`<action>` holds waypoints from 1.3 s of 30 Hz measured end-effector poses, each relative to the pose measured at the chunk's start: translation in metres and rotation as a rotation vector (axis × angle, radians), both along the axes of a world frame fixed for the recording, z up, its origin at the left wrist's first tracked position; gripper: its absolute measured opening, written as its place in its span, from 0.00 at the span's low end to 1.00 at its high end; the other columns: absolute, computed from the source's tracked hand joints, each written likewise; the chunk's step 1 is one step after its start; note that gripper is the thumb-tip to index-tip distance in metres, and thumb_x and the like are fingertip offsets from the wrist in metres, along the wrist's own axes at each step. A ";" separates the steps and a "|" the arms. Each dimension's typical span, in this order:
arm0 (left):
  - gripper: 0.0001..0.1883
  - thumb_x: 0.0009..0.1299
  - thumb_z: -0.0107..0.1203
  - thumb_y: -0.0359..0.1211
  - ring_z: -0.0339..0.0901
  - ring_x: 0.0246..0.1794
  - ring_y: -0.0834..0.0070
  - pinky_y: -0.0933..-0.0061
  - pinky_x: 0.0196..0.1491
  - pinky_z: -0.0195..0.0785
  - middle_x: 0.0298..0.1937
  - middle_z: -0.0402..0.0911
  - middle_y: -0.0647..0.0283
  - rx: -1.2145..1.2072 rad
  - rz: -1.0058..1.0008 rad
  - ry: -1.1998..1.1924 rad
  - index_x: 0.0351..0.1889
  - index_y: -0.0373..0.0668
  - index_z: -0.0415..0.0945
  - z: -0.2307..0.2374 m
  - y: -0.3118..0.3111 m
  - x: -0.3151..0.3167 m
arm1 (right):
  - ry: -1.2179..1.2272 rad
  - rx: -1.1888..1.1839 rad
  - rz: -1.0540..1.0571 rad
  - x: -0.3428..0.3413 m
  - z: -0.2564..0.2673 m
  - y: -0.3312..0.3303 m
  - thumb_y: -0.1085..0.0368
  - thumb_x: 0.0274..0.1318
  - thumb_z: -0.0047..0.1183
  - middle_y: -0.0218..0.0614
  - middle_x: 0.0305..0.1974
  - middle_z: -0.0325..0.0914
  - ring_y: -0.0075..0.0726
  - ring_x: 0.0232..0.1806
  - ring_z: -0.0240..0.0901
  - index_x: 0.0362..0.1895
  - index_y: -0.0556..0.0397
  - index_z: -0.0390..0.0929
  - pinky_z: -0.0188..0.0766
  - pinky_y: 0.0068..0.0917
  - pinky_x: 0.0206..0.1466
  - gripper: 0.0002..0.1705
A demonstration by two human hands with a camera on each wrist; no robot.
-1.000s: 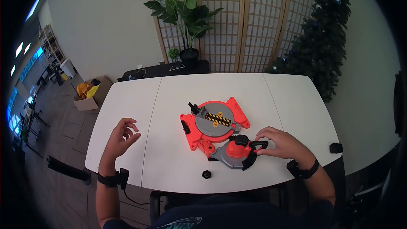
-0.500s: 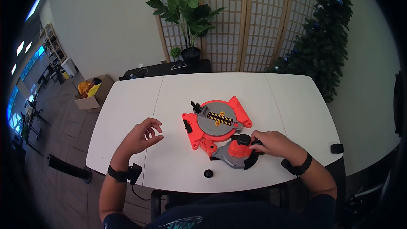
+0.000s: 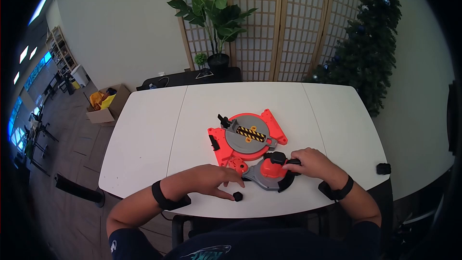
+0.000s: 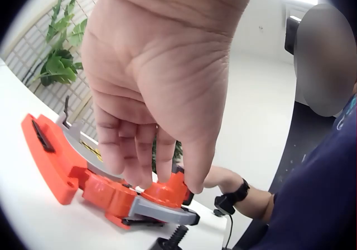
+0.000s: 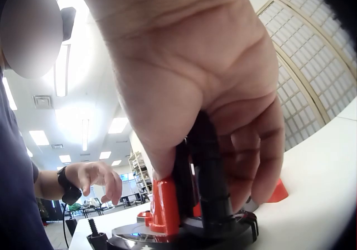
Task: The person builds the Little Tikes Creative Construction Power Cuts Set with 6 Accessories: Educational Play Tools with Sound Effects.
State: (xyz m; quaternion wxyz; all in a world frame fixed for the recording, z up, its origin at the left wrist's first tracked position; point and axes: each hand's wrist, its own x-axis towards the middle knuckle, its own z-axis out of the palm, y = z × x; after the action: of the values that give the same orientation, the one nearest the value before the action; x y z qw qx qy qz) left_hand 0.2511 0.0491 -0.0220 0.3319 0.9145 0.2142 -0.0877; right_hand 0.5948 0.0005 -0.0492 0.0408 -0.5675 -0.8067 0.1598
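A toy miter saw lies on the white table in two joined-looking parts: a red base (image 3: 275,127) with a grey round turntable (image 3: 238,142), and a red and grey saw head (image 3: 272,169) on the near side. My right hand (image 3: 314,163) grips the saw head's black handle (image 5: 209,177), fingers and thumb around it. Close to the near edge stands a black screw knob (image 3: 237,196), its threaded shaft (image 4: 178,236) pointing up. Over it reaches my left hand (image 3: 214,179), fingers loosely bent, thumb tip right beside the knob; nothing is held in it.
A small black object (image 3: 383,168) sits at the table's right edge. Beyond the table (image 3: 144,130) are a potted plant (image 3: 219,62), a folding screen (image 3: 298,29) and a decorated tree (image 3: 361,58). A cardboard box (image 3: 115,103) stands on the floor at left.
My left hand has swung right, from over the table's left side to the black screw knob. The right hand has moved onto the saw handle and gripped it; the saw stays in place.
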 end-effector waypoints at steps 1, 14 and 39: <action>0.23 0.67 0.67 0.42 0.81 0.43 0.70 0.68 0.44 0.77 0.60 0.79 0.68 -0.003 -0.049 -0.022 0.59 0.52 0.76 -0.002 -0.001 0.004 | 0.088 -0.004 -0.002 0.001 -0.004 0.001 0.39 0.62 0.58 0.44 0.24 0.78 0.52 0.28 0.78 0.31 0.55 0.77 0.72 0.42 0.32 0.29; 0.14 0.69 0.63 0.33 0.82 0.45 0.70 0.65 0.45 0.76 0.54 0.80 0.69 -0.052 -0.156 0.022 0.52 0.50 0.78 -0.041 -0.007 0.014 | 0.293 0.062 -0.031 -0.001 0.010 -0.012 0.43 0.59 0.63 0.42 0.18 0.75 0.48 0.19 0.73 0.29 0.53 0.79 0.67 0.35 0.26 0.25; 0.19 0.65 0.68 0.35 0.84 0.35 0.71 0.71 0.41 0.77 0.44 0.86 0.61 0.233 0.492 -0.257 0.51 0.42 0.76 0.001 0.066 -0.052 | 0.507 0.340 -0.630 0.100 -0.028 0.037 0.48 0.71 0.51 0.45 0.19 0.75 0.37 0.19 0.72 0.33 0.64 0.76 0.69 0.34 0.27 0.27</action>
State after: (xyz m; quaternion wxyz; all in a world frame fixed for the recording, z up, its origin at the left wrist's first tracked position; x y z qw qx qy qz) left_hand 0.1996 0.1149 -0.0213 0.2606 0.8707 0.3941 0.1369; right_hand 0.6944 0.0378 -0.0768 0.3771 -0.7138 -0.5736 0.1390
